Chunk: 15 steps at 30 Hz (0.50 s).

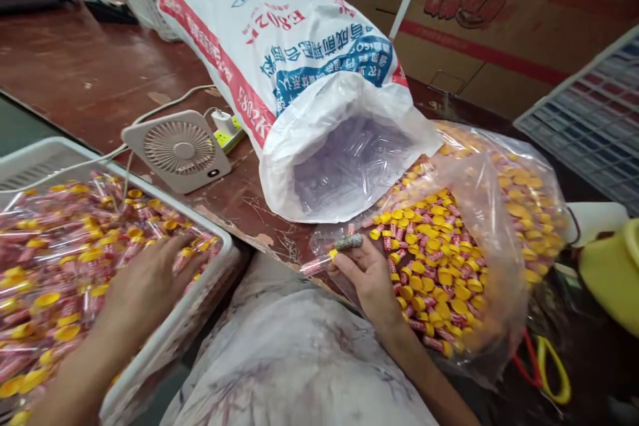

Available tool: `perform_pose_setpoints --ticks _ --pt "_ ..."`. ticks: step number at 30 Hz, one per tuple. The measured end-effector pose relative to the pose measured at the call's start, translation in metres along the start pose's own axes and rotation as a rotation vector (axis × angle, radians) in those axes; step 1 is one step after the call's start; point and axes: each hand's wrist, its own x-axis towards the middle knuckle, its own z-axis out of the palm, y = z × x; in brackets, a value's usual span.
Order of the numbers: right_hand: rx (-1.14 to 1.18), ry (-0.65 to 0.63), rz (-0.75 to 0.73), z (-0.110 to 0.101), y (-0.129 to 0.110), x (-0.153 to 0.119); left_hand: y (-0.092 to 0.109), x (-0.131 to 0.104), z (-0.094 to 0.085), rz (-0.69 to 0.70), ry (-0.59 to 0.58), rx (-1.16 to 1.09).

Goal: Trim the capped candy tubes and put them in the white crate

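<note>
My left hand (150, 273) rests on the heap of clear tubes (64, 299) with yellow caps and pink-red contents in the white plastic basket (224, 249). Its fingers are apart, partly hidden among the tubes. My right hand (369, 273) pinches a capped tube (315, 265) by its yellow end, with the clear end pointing left. One finger of that hand wears a grey-green wrapping (348, 241). Beside it, yellow caps with red-and-white rolls (439, 266) lie in an open clear plastic bag (499, 213). A white woven sack (309, 33) opens toward me, with empty clear tubes (359, 153) inside.
A small fan (182, 150) stands by a power strip (229, 136) with trailing cables. Scissors (544, 366) with red and yellow handles lie at right, below a yellow container (614, 273). Cardboard boxes (479, 20) and a white rack (589, 106) stand behind.
</note>
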Motion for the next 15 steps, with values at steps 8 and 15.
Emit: perform_pose_setpoints --ticks 8,15 --pt "0.047 -0.100 0.085 -0.005 -0.003 -0.019 0.148 -0.009 0.019 0.493 -0.275 -0.782" --pt "0.000 -0.051 0.155 -0.022 0.000 -0.022 0.145 -0.008 0.035 0.631 -0.085 -0.621"
